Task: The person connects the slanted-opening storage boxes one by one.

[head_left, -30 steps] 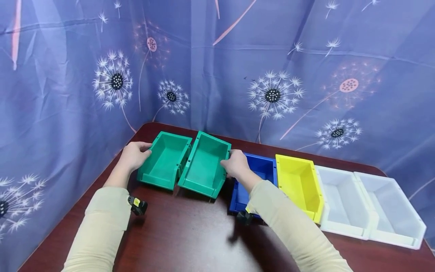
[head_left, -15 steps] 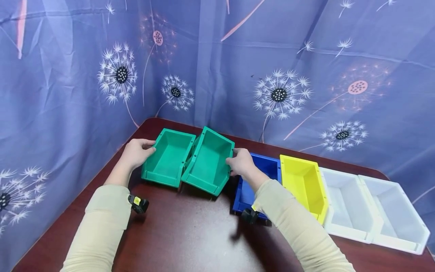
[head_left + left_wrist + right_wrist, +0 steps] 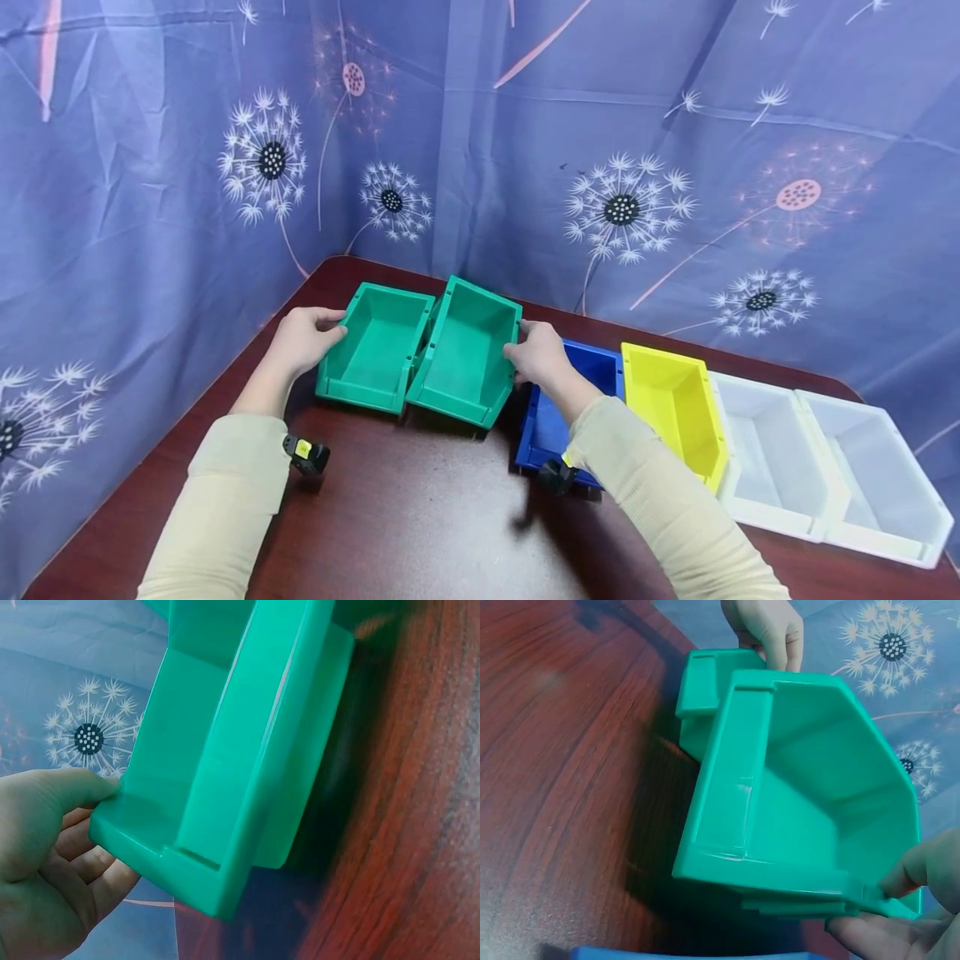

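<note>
Two green storage bins are held side by side at the table's back left. My left hand (image 3: 303, 340) pinches the left wall of the left green bin (image 3: 378, 346), thumb inside and fingers outside, as the left wrist view confirms. On the other side, my right hand (image 3: 542, 354) pinches the right wall of the right green bin (image 3: 468, 354). That bin tilts, its right side raised off the table in the right wrist view. The bins' facing walls are close together; whether they are hooked together is hidden. Both are empty inside.
Right of my right hand stands a blue bin (image 3: 546, 429), partly covered by my forearm. Beyond it come a yellow bin (image 3: 667, 400) and two white bins (image 3: 768, 442) in a row. A patterned curtain (image 3: 510, 167) hangs behind the dark wooden table (image 3: 420, 517).
The head view has shifted slightly. Both hands keep their grip on the green bins. The right green bin and my right hand have moved a little to the right.
</note>
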Demonstrator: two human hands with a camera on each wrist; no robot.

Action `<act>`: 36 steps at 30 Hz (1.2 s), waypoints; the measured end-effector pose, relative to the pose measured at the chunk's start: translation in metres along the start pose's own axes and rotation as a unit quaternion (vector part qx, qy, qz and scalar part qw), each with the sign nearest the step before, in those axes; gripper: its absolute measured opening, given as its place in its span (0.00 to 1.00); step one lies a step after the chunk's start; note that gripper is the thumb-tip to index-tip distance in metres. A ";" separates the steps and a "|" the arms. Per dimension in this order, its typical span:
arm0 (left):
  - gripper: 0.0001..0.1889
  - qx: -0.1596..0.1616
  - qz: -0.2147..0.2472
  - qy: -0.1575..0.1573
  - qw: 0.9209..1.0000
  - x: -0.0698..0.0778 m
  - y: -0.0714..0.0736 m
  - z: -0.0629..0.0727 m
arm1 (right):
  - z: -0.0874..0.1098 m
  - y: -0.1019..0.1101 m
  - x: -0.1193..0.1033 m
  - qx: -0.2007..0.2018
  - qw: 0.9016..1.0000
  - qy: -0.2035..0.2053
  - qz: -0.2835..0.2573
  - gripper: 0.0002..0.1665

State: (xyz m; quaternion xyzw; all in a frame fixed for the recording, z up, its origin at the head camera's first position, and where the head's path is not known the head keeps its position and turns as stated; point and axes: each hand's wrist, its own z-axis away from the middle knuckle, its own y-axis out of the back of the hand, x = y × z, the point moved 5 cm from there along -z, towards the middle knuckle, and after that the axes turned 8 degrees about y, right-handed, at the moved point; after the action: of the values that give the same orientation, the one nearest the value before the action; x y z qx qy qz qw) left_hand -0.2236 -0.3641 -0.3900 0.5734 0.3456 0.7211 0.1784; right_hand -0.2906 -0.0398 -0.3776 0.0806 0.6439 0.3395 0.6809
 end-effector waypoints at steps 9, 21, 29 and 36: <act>0.21 0.002 -0.004 -0.008 1.000 0.006 -0.001 0.006 | -0.001 0.013 -0.006 -0.001 1.000 0.015 0.019 0.35; 0.21 0.007 0.009 -0.006 1.000 0.008 -0.008 0.011 | 0.007 0.007 -0.032 0.015 0.984 0.065 0.163 0.55; 0.21 0.013 0.011 0.001 1.000 0.012 -0.012 0.016 | 0.016 -0.019 -0.048 0.014 0.954 0.049 0.297 0.72; 0.21 0.017 0.017 0.003 1.000 0.012 -0.016 0.017 | 0.013 -0.030 -0.049 0.021 0.934 0.097 0.344 0.67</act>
State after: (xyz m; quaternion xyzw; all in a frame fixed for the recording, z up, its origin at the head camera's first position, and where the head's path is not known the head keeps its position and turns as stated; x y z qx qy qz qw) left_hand -0.2128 -0.3403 -0.3909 0.5802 0.3481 0.7197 0.1556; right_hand -0.2650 -0.0855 -0.3519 0.2780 0.6466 0.5459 0.4546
